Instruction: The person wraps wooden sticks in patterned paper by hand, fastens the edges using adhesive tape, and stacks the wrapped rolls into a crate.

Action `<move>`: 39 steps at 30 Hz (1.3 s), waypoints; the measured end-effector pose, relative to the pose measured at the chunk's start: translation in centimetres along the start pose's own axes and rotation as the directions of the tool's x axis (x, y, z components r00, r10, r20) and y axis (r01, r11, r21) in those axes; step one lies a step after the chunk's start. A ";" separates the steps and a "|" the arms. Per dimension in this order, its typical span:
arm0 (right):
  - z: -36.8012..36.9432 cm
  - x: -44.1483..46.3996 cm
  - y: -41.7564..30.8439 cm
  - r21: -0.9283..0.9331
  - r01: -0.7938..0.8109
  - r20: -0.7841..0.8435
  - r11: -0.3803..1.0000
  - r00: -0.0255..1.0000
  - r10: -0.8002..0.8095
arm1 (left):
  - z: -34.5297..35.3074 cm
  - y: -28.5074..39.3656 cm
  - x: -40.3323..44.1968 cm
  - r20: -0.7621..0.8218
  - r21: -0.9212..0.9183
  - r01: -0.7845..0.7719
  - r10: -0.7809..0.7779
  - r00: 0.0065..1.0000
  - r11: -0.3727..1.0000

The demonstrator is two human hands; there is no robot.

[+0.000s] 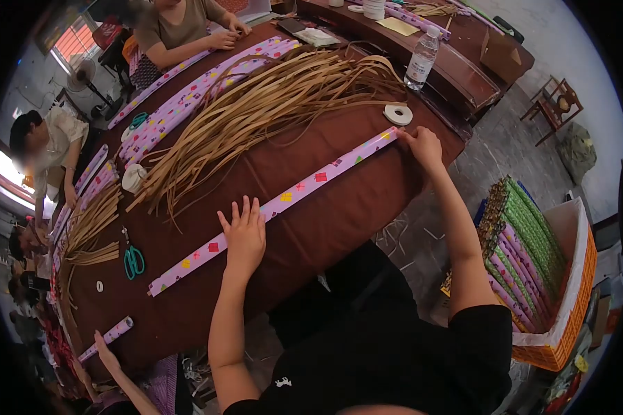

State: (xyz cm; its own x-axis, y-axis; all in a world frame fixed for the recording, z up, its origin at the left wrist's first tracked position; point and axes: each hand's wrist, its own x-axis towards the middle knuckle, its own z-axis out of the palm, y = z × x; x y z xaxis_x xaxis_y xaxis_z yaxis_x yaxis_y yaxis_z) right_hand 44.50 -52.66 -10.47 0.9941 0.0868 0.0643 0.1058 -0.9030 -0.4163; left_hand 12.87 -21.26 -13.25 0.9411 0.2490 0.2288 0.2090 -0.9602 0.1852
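Observation:
A long pink patterned roll (301, 187) lies diagonally across the brown table. My left hand (244, 232) rests flat on its lower middle part, fingers spread. At the roll's upper right end is my right hand (420, 145), its thumb and fingers closed on the tip. Just beyond that end sits a white tape roll (397, 114). Teal-handled scissors (133, 261) lie left of the pink roll's lower end. Behind the roll, a large bundle of tan strips (256, 97) spreads over the table.
A water bottle (421, 61) stands near the far right edge. More pink rolls (166, 117) lie beyond the strips. Co-workers sit at the back and left; one's hand (105, 351) touches a short roll (118, 333). An orange basket (567, 311) holds rolls at right.

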 end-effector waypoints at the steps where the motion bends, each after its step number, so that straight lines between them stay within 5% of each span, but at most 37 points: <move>1: -0.2 -0.6 0.0 0.012 0.056 -0.112 0.998 0.992 -0.054 | 0.0 0.0 0.1 0.003 0.003 -0.001 0.001 1.000 1.000; 2: -0.2 -1.3 -0.2 0.019 0.113 -0.223 0.993 0.969 -0.106 | 0.0 0.0 0.2 0.004 0.004 -0.001 0.001 1.000 1.000; 4: 2.4 -3.4 -0.9 0.374 0.400 -0.280 0.837 0.909 -0.309 | 0.0 0.0 0.1 0.006 0.008 0.003 -0.003 1.000 1.000; 5: 1.0 -6.9 -3.8 0.671 -0.052 0.280 0.739 0.942 -0.188 | 0.0 0.1 0.0 0.015 0.010 0.002 -0.002 1.000 1.000; 7: 2.1 -11.5 -6.9 0.775 -0.186 0.502 0.604 0.763 -0.408 | 0.0 0.0 0.2 0.002 0.003 0.011 -0.011 1.000 1.000; 12: 4.6 -13.3 -10.6 0.720 -0.259 0.650 0.644 0.578 -0.493 | -0.2 0.1 0.3 0.018 -0.053 0.041 -0.040 0.999 0.998; 15: 4.8 -14.8 -12.7 0.666 -0.460 0.742 0.587 0.489 -0.458 | -0.4 0.2 0.6 0.028 -0.074 0.057 -0.056 0.998 0.996; 18: 5.7 -15.5 -13.8 0.631 -0.659 0.771 0.408 0.480 -0.418 | -0.4 0.2 0.7 0.046 -0.085 0.079 -0.075 0.996 0.993; 22: 6.3 -16.0 -14.3 0.618 -0.696 0.783 0.365 0.501 -0.370 | -0.5 0.1 0.8 0.068 -0.097 0.089 -0.083 0.994 0.991; 39: 6.8 -16.4 -15.7 0.615 -0.690 0.786 0.381 0.573 -0.231 | 0.3 0.0 0.6 0.006 -0.055 0.071 -0.071 0.997 0.996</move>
State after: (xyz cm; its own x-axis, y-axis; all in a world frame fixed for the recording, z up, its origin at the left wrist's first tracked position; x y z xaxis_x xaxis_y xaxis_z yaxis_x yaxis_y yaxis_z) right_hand 26.73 -37.06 -11.15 0.5622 0.5895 -0.5801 -0.6326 -0.1454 -0.7607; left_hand 13.51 -21.15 -13.43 0.9254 0.3160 0.2092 0.2607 -0.9315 0.2537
